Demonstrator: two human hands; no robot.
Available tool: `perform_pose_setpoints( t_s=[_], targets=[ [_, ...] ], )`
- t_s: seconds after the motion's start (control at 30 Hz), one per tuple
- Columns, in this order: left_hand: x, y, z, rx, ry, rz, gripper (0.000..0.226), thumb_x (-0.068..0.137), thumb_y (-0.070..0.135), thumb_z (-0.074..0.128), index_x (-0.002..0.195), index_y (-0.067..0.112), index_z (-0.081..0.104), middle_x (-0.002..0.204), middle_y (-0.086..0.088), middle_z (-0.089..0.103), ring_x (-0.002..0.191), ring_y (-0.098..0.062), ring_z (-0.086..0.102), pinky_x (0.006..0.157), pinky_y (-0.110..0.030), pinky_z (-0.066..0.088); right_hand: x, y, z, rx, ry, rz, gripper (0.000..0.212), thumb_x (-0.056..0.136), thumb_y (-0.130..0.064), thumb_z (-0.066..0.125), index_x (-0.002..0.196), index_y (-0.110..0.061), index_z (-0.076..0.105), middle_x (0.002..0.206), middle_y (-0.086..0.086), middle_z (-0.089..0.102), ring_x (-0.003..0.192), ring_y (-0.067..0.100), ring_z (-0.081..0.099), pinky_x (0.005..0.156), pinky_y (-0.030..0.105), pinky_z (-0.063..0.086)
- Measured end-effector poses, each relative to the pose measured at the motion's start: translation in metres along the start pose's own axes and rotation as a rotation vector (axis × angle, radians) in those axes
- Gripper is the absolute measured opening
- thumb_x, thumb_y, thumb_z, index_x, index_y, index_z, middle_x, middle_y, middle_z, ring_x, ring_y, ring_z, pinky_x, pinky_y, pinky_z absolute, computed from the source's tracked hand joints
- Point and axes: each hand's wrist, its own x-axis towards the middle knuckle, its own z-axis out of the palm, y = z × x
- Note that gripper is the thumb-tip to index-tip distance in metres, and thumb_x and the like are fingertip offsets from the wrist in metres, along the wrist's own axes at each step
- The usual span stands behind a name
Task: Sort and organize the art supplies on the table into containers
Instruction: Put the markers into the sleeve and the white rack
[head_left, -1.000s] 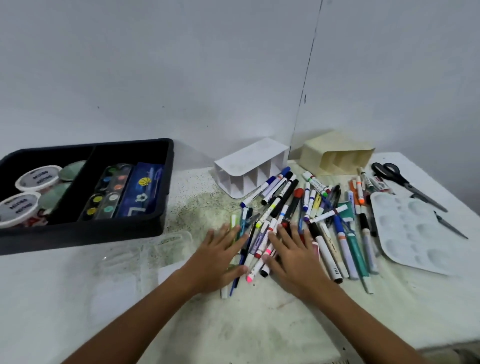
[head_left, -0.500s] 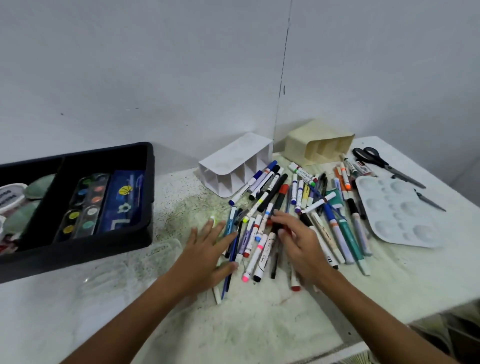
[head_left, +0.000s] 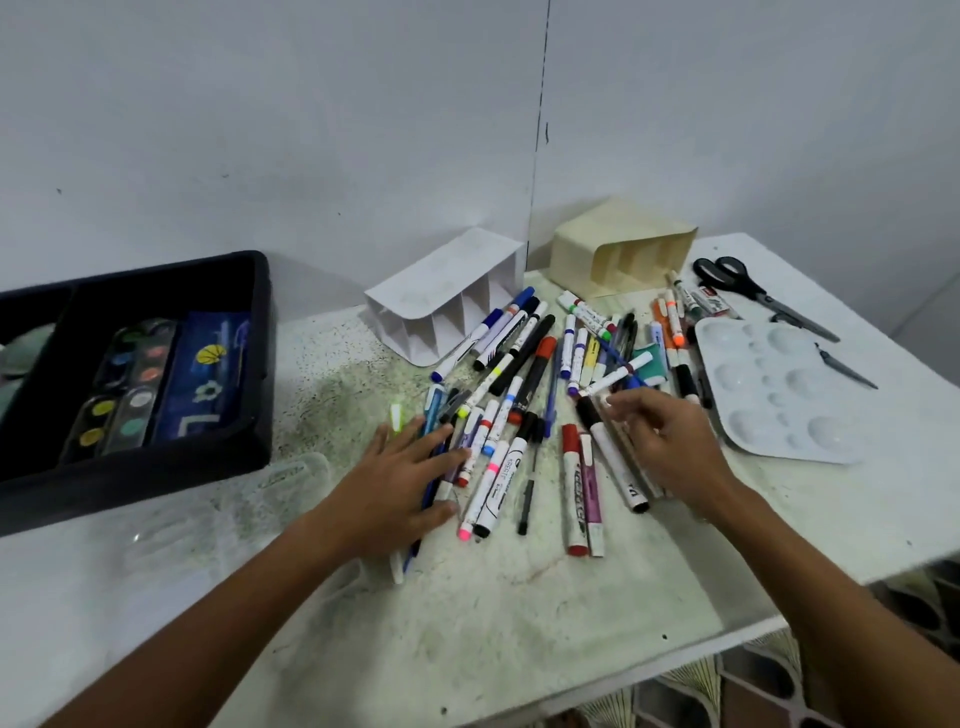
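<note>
A loose pile of markers and pens (head_left: 519, 395) covers the middle of the white table (head_left: 519, 613). My left hand (head_left: 400, 478) lies flat with spread fingers on the pile's left edge, pressing several pens. My right hand (head_left: 670, 441) hovers over the pile's right side, fingers lightly bent, tips touching a black-capped white marker (head_left: 610, 452). A red-capped marker (head_left: 574, 488) lies beside it. Two divided organisers lie on their sides behind the pile: a white one (head_left: 447, 306) and a cream one (head_left: 623, 254).
A black tray (head_left: 260, 364) at the left holds watercolour pans (head_left: 124, 384) and a blue case (head_left: 208, 374). A clear plastic box (head_left: 234, 509) sits before it. A white palette (head_left: 779, 389), scissors (head_left: 748, 291) and a small knife (head_left: 847, 364) lie at the right, near the table edge.
My right hand has slid rightward off the pile's centre and lifted its fingers, leaving a few markers spread apart. My left hand stays flat on the pens. The view has shifted.
</note>
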Motion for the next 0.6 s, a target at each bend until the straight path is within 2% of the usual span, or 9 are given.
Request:
perform_pose_setpoints(
  t_s=[0.03, 0.1, 0.13, 0.2, 0.27, 0.33, 0.43, 0.53, 0.6],
  targets=[
    [0.001, 0.001, -0.001, -0.006, 0.013, -0.016, 0.081, 0.077, 0.075, 0.009, 0.15, 0.042, 0.021, 0.162, 0.008, 0.004, 0.149, -0.021, -0.008, 0.117, -0.049, -0.011, 0.004, 0.003, -0.003, -0.014, -0.046, -0.01, 0.028, 0.091, 0.004, 0.055, 0.112, -0.008, 0.068, 0.106, 0.006, 0.07, 0.084, -0.004, 0.058, 0.069, 0.007, 0.044],
    [0.004, 0.009, -0.005, -0.068, 0.093, -0.03, 0.076, 0.08, 0.072, 0.019, 0.145, 0.037, 0.037, 0.16, 0.004, 0.021, 0.149, -0.02, 0.003, 0.118, -0.055, -0.003, 0.012, 0.008, -0.008, -0.114, -0.182, -0.076, 0.028, 0.09, -0.007, 0.063, 0.117, -0.013, 0.067, 0.119, 0.006, 0.065, 0.099, 0.009, 0.056, 0.087, 0.03, 0.05],
    [0.006, 0.014, -0.006, -0.111, 0.138, -0.02, 0.073, 0.082, 0.07, 0.025, 0.142, 0.034, 0.043, 0.157, 0.002, 0.028, 0.149, -0.019, 0.008, 0.118, -0.055, -0.001, 0.016, 0.01, -0.01, -0.203, -0.262, -0.121, 0.033, 0.087, -0.017, 0.068, 0.12, -0.017, 0.066, 0.127, 0.005, 0.06, 0.112, 0.016, 0.051, 0.096, 0.043, 0.046],
    [0.012, 0.026, -0.009, -0.169, 0.171, 0.012, 0.073, 0.081, 0.072, 0.033, 0.14, 0.031, 0.047, 0.154, 0.001, 0.034, 0.147, -0.016, 0.011, 0.117, -0.048, -0.004, 0.019, 0.011, -0.013, -0.379, -0.438, -0.149, 0.058, 0.078, -0.052, 0.069, 0.13, -0.029, 0.058, 0.145, 0.001, 0.044, 0.134, 0.023, 0.03, 0.109, 0.054, 0.031],
    [0.02, 0.036, -0.011, -0.158, 0.142, 0.044, 0.083, 0.078, 0.08, 0.034, 0.145, 0.033, 0.039, 0.157, 0.003, 0.027, 0.147, -0.014, 0.004, 0.114, -0.045, -0.008, 0.018, 0.01, -0.012, -0.48, -0.555, -0.153, 0.087, 0.066, -0.081, 0.047, 0.141, -0.037, 0.043, 0.158, -0.002, 0.02, 0.146, 0.024, 0.005, 0.113, 0.058, 0.015],
    [0.026, 0.042, -0.009, -0.109, 0.08, 0.035, 0.092, 0.075, 0.087, 0.027, 0.152, 0.037, 0.021, 0.161, 0.005, 0.01, 0.148, -0.016, -0.008, 0.113, -0.047, -0.013, 0.012, 0.008, -0.009, -0.523, -0.571, -0.203, 0.105, 0.058, -0.095, 0.025, 0.148, -0.04, 0.027, 0.161, -0.003, 0.003, 0.147, 0.024, -0.011, 0.114, 0.059, 0.005],
    [0.027, 0.049, 0.003, 0.004, 0.052, -0.019, 0.094, 0.074, 0.092, 0.011, 0.152, 0.04, 0.001, 0.161, 0.002, -0.011, 0.146, -0.022, -0.024, 0.113, -0.055, -0.018, 0.006, 0.0, 0.001, -0.535, -0.552, -0.282, 0.102, 0.064, -0.093, 0.015, 0.151, -0.04, 0.016, 0.162, 0.0, -0.005, 0.146, 0.025, -0.02, 0.114, 0.058, -0.004],
    [0.022, 0.062, 0.018, 0.064, 0.126, -0.069, 0.084, 0.085, 0.082, 0.009, 0.154, 0.035, 0.0, 0.161, -0.004, -0.012, 0.145, -0.025, -0.025, 0.113, -0.058, -0.015, 0.004, -0.004, 0.015, -0.555, -0.541, -0.365, 0.087, 0.078, -0.082, 0.022, 0.152, -0.037, 0.013, 0.162, 0.001, -0.004, 0.146, 0.024, -0.02, 0.113, 0.05, -0.013],
    [0.019, 0.075, 0.023, 0.045, 0.135, -0.093, 0.081, 0.089, 0.078, 0.006, 0.155, 0.031, -0.001, 0.161, -0.005, -0.014, 0.145, -0.024, -0.025, 0.113, -0.059, -0.014, 0.006, -0.002, 0.023, -0.558, -0.53, -0.401, 0.083, 0.082, -0.078, 0.019, 0.152, -0.035, 0.017, 0.163, 0.002, 0.002, 0.148, 0.025, -0.014, 0.11, 0.046, -0.016]
  ],
)
